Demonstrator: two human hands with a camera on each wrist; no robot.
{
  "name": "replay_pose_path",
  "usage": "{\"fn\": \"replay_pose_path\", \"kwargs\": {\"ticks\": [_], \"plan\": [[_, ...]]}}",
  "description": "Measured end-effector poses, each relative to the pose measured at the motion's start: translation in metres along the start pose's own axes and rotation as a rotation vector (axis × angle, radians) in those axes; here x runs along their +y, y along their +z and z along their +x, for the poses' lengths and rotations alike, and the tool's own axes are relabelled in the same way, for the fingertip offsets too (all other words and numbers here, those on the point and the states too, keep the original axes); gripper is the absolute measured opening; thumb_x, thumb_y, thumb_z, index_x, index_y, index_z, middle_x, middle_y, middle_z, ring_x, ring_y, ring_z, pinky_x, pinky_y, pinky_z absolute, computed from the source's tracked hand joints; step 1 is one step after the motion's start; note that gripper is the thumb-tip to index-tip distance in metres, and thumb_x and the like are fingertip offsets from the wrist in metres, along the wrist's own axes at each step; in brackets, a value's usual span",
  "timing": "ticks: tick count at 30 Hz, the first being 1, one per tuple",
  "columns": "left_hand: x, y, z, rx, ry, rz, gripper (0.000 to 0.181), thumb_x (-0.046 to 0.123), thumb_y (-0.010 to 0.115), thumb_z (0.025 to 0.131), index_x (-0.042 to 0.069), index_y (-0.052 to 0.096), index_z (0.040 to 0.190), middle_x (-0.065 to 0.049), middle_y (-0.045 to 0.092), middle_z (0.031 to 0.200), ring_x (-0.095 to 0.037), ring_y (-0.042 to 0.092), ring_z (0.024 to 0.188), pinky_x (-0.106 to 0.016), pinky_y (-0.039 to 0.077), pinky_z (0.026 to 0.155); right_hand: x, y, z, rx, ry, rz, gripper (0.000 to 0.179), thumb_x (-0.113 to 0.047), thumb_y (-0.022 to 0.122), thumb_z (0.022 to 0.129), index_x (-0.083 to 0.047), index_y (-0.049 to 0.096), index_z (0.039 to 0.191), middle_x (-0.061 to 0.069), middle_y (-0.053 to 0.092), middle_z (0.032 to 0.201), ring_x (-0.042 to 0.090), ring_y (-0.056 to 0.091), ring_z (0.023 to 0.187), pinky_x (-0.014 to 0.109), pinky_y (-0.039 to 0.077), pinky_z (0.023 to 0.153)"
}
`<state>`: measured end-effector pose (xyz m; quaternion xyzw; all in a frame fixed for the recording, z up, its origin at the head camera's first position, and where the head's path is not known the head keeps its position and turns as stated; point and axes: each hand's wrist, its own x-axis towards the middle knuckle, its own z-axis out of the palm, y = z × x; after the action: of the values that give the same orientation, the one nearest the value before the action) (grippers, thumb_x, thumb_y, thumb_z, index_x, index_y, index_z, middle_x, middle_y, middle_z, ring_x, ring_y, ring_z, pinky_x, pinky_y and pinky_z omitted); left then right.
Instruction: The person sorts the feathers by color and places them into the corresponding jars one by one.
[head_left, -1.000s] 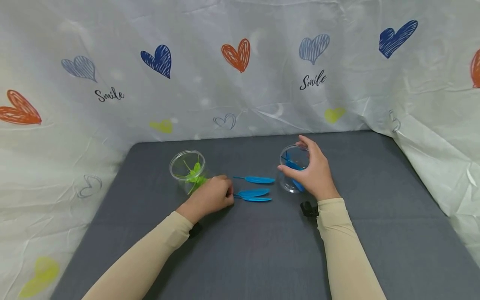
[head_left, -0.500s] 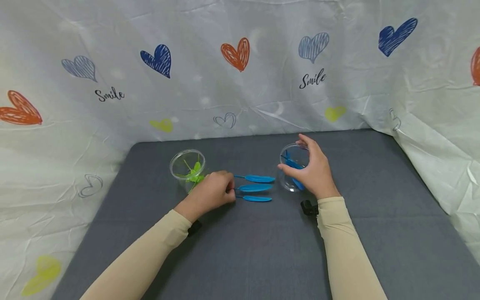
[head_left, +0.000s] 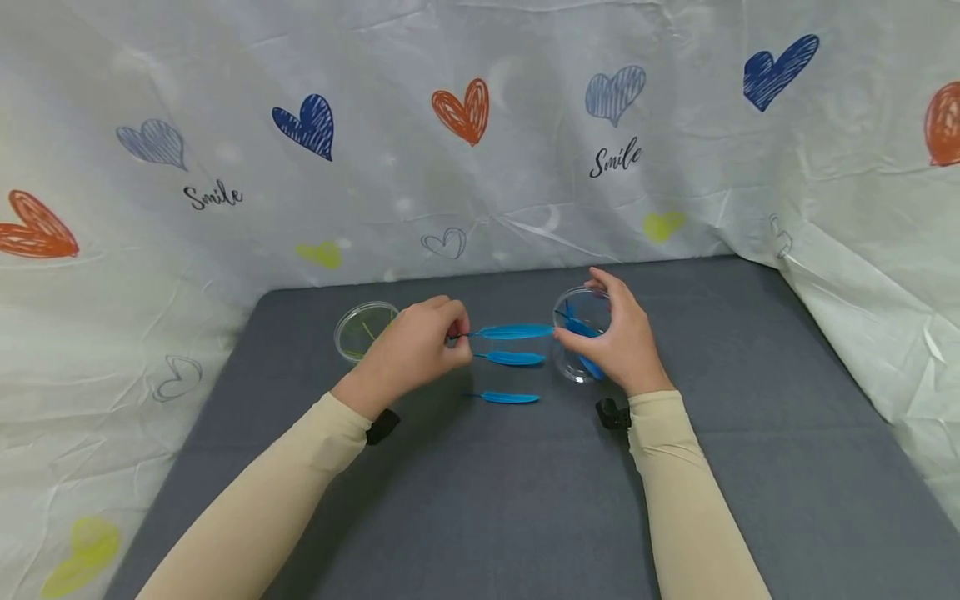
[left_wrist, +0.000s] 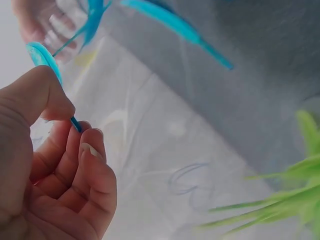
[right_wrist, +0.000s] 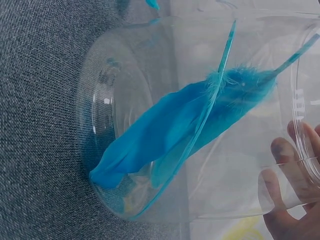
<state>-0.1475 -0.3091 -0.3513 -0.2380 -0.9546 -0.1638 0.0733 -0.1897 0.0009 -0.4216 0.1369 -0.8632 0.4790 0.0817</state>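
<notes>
My left hand (head_left: 416,350) pinches a blue feather (head_left: 517,332) by its quill, raised above the table, its vane pointing right toward the cup. In the left wrist view thumb and fingers meet on the quill. My right hand (head_left: 628,346) holds a clear plastic cup (head_left: 576,373) around its rim. Inside that cup, several blue feathers (right_wrist: 165,120) lean slantwise, quills up, in the right wrist view. Two more blue feathers, an upper one (head_left: 516,358) and a lower one (head_left: 510,398), lie on the table between the hands.
A second clear cup (head_left: 345,333) stands at the left, partly behind my left hand. Its green feathers (left_wrist: 300,172) show at the right of the left wrist view. The grey table (head_left: 525,500) ends at a white backdrop (head_left: 525,167) printed with hearts.
My left hand has lifted the middle blue feather off the table and moved it up and away, toward the right cup's rim. The right hand keeps its hold on the cup.
</notes>
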Motion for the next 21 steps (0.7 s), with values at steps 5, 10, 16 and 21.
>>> {"fn": "replay_pose_path", "kwargs": {"ticks": [5,10,16,21], "plan": [[0.013,-0.013,0.018,0.014,0.012,0.000,0.009,0.006,0.064,0.092,0.015,0.065,0.094,-0.004,0.063,0.091,-0.016,0.053,0.075,-0.032,0.047,0.068,-0.001,0.000,0.001,0.006,0.009,-0.008,0.106,-0.053,0.093,0.082,-0.022,0.038,0.168,0.006,0.054,0.159,0.028,0.052,0.149,0.058,0.045,0.122],[0.031,-0.014,0.041,0.011,0.057,0.017,0.006,0.008,0.065,0.093,0.014,0.067,0.095,-0.003,0.064,0.093,-0.016,0.055,0.077,-0.032,0.050,0.069,0.000,-0.001,0.000,0.009,0.013,-0.002,0.106,-0.054,0.092,0.083,-0.021,0.038,0.168,0.007,0.055,0.159,0.029,0.053,0.148,0.059,0.045,0.122],[0.049,-0.007,0.063,0.000,0.104,0.063,0.004,0.011,0.065,0.095,0.011,0.069,0.096,-0.001,0.061,0.091,-0.017,0.055,0.077,-0.032,0.051,0.069,0.001,-0.001,-0.003,-0.003,0.033,0.013,0.105,-0.055,0.091,0.084,-0.022,0.037,0.168,0.007,0.054,0.160,0.029,0.053,0.147,0.059,0.047,0.121],[0.056,-0.005,0.073,0.000,0.093,0.079,0.004,0.012,0.066,0.096,0.011,0.070,0.097,-0.002,0.062,0.093,-0.017,0.058,0.078,-0.033,0.053,0.069,-0.001,-0.003,0.002,-0.008,0.035,0.015,0.110,-0.053,0.091,0.084,-0.022,0.030,0.171,0.006,0.054,0.160,0.031,0.052,0.147,0.060,0.046,0.120]]}}
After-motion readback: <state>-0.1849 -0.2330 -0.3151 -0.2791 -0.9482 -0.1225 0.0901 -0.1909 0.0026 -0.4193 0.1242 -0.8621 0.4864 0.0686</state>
